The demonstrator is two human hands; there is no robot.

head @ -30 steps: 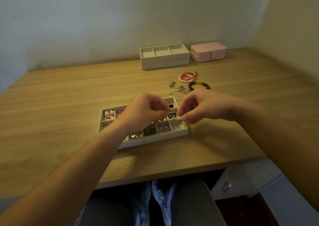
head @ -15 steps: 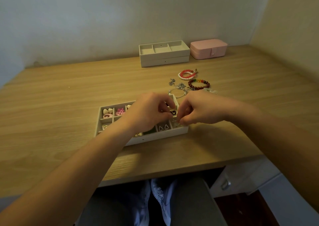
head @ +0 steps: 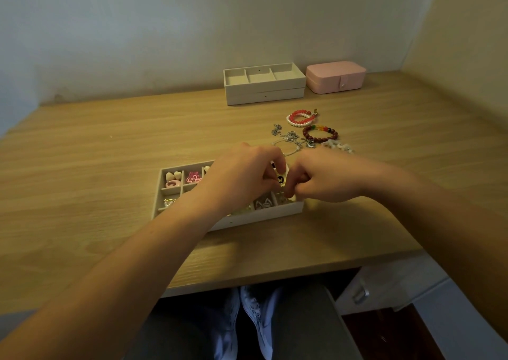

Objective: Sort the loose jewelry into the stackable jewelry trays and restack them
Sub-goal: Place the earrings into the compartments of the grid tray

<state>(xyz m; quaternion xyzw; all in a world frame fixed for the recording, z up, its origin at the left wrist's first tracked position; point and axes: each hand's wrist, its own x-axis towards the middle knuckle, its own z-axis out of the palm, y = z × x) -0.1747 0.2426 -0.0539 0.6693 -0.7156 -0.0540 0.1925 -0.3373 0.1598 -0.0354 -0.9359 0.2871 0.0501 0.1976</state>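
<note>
Both hands are bunched over the right end of the divided tray, which sits on the wooden desk close to its front edge. The left hand has its fingers curled in with the tips drawn together; I can't tell if anything's between them. The right hand is curled too, thumb and forefinger tips down at the tray's near right corner compartment. It looks like they're pinching a small gold-ish piece, though it's honestly tiny from this angle.

The tray's left compartments hold cream hearts and a pink flower piece, and a black-and-white stud peeks out between the hands.

The loose stuff is just behind the hands: silver chains, a dark red bead bracelet, a red-and-pearl bracelet and a pale bead bracelet, all clustered and partly touching. Further back, by the wall, two stacked trays sit just beside a pink jewelry box.
</note>
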